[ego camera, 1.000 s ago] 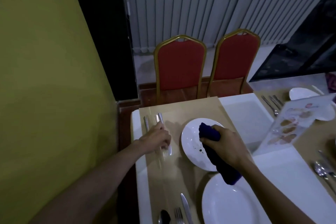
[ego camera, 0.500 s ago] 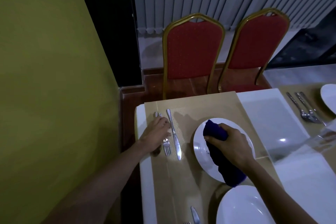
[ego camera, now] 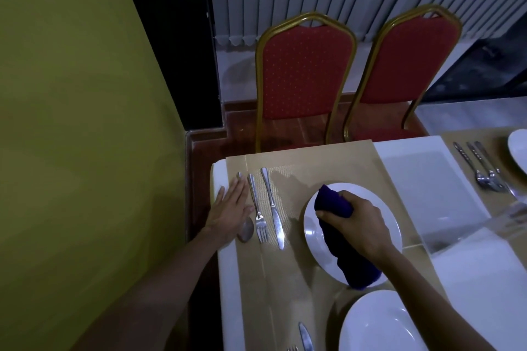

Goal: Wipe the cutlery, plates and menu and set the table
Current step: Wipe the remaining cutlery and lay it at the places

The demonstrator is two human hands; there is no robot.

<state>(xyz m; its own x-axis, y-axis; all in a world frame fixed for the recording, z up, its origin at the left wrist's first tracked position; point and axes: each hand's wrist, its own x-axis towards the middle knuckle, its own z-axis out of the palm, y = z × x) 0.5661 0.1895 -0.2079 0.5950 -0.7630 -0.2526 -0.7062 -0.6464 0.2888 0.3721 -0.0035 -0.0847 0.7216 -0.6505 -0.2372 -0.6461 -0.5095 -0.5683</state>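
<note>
Two hands are working: right hand (ego camera: 356, 225) fingers gripping a dark-blue cloth (ego camera: 342, 236) on a round white plate (ego camera: 385, 208); left hand (ego camera: 231, 208) lying open-fingered beside a steel fork (ego camera: 258, 208) near the tabletop's (ego camera: 228, 279) left edge.

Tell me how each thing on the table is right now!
Left hand: open, flat beside the cutlery.
Right hand: gripping dark blue cloth.
Round white plate: under the cloth.
Silver spoon, silver fork, silver knife: lying side by side.
</note>
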